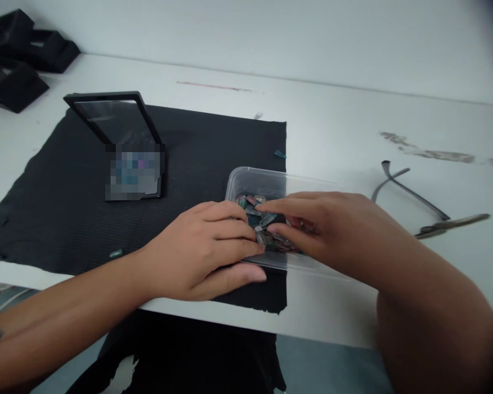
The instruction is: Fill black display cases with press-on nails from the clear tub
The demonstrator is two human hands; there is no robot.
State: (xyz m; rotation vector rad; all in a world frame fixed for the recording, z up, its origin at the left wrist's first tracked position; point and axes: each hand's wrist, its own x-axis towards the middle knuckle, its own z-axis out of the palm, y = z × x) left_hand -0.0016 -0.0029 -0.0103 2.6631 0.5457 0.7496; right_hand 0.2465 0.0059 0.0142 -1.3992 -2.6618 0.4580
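Note:
A clear plastic container point(254, 174) holds several small glassy pieces point(252, 210) in green, pink and clear tones. My left hand point(209, 246) lies over the container's left end, its fingers reaching across the rim to the pieces and its thumb stretched along the near side. From the right, my right hand point(312, 221) reaches in, index finger and thumb apart over the pieces; its other fingers curl beneath the palm. No piece is plainly held by either hand. To the left, a black-framed case point(162, 180) stands with its transparent lid raised; its contents are blurred out.
A black cloth point(197, 158) covers part of the white table point(332, 120). Loose pieces lie near its right edge point(280, 154) and lower left point(116, 253). Folded glasses point(419, 194) rest at the right. Black boxes point(14, 82) sit at the back left.

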